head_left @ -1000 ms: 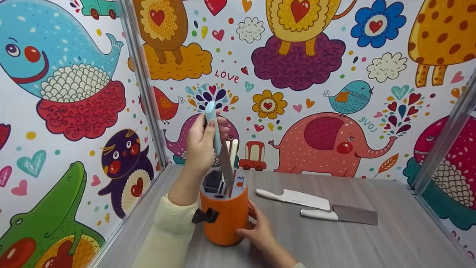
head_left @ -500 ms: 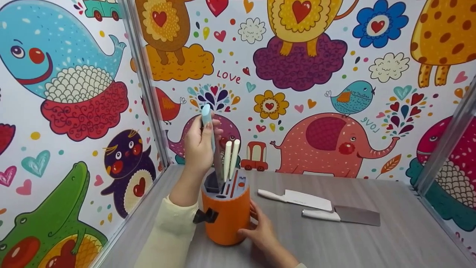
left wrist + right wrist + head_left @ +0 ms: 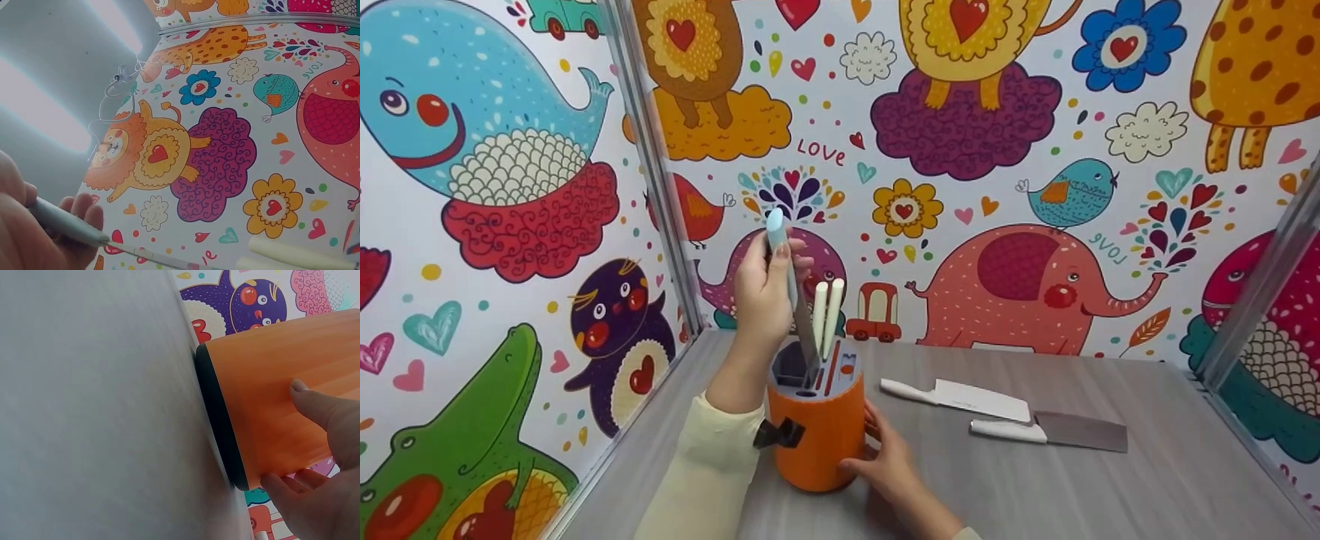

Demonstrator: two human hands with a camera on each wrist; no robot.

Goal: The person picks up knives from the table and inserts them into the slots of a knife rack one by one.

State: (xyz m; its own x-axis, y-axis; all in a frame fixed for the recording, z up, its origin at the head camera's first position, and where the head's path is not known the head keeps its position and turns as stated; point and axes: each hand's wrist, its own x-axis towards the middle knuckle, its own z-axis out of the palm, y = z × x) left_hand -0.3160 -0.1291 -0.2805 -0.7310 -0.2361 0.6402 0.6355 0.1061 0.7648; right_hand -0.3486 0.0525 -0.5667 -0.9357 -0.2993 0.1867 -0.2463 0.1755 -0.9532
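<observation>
In the head view my left hand [image 3: 763,292] holds a knife by its light blue handle [image 3: 776,225], raised above an orange round knife block [image 3: 817,446]. The blade [image 3: 808,341] points down, with its lower end at the slotted grey top; how deep it sits is unclear. My right hand [image 3: 891,469] grips the block's right side, thumb in front and fingers behind. The right wrist view shows that thumb and those fingertips around the orange wall [image 3: 264,399]. Two cream handles [image 3: 834,311] stick up from the block, just right of the blade.
Two cleavers with white handles lie right of the block: one with a white blade [image 3: 982,401], one with a grey blade [image 3: 1086,433]. Patterned walls close in the grey tabletop [image 3: 930,480] at the back and sides. A black clip-like piece [image 3: 780,433] shows before the block.
The knife has shifted left from in front of the cream handles, and its lower end now sits slightly nearer the block's front-left. My right hand stays on the block.
</observation>
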